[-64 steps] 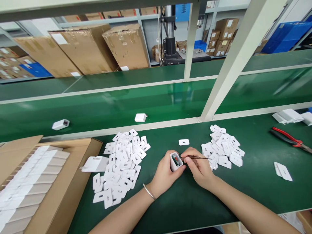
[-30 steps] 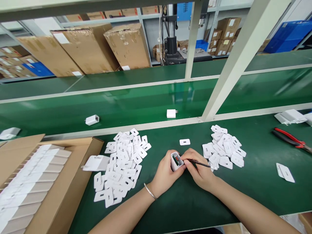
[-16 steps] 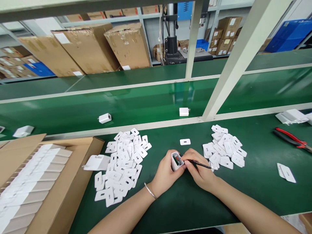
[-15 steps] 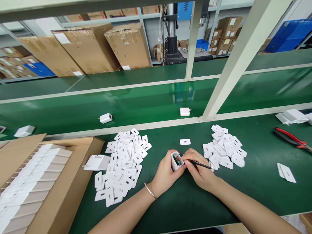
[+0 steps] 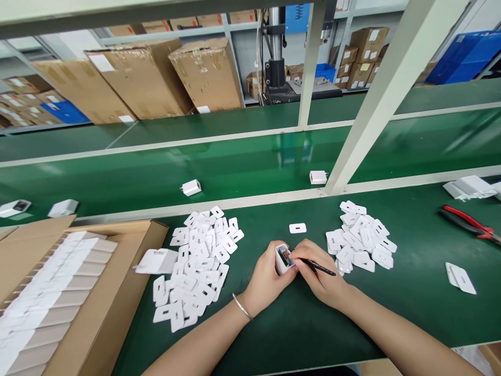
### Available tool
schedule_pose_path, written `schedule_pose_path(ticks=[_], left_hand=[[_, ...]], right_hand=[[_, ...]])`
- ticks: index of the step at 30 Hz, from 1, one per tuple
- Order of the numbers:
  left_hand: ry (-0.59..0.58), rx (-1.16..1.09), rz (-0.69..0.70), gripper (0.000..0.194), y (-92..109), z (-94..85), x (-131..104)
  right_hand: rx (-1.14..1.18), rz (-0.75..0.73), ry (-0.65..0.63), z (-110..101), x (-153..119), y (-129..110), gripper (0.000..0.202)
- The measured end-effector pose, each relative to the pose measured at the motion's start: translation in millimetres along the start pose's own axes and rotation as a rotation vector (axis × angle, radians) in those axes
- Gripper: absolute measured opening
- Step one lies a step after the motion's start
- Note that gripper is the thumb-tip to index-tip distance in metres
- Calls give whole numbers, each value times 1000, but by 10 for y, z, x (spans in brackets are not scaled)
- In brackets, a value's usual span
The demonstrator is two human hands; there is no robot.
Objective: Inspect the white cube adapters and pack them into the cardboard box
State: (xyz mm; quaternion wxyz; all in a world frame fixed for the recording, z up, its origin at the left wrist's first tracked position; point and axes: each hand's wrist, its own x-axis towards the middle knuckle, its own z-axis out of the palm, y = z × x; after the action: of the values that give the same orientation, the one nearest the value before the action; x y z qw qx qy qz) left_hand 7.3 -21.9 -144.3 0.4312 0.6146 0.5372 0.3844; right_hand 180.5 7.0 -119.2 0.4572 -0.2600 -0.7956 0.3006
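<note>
Your left hand, wrapped round the white housing, keeps its open end up, tilted toward your right hand. Green and red parts inside. Housing near the counter's front edge side, between both hands. Right fingers pinch the black tool; its long axis slants from the opening out rightward, right hand nearer. Carton, counter's left end: white housings in a row.

Bright, even light; pale glare on green belt; edges stretched.
</note>
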Motion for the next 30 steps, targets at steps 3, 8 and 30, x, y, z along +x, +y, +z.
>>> schedule_pose_path(ticks=[3,8,30], left_hand=[[3,3,2,28,8,0,-1],[7,12,-5,28,5,11,-6],[28,31,-32,29,21,31,-17]], right_hand=[[-6,4,-6,3,-7,0,16],[-16,-5,-4,9,-16,-1,16],[-41,24,1,9,-10,2,17]])
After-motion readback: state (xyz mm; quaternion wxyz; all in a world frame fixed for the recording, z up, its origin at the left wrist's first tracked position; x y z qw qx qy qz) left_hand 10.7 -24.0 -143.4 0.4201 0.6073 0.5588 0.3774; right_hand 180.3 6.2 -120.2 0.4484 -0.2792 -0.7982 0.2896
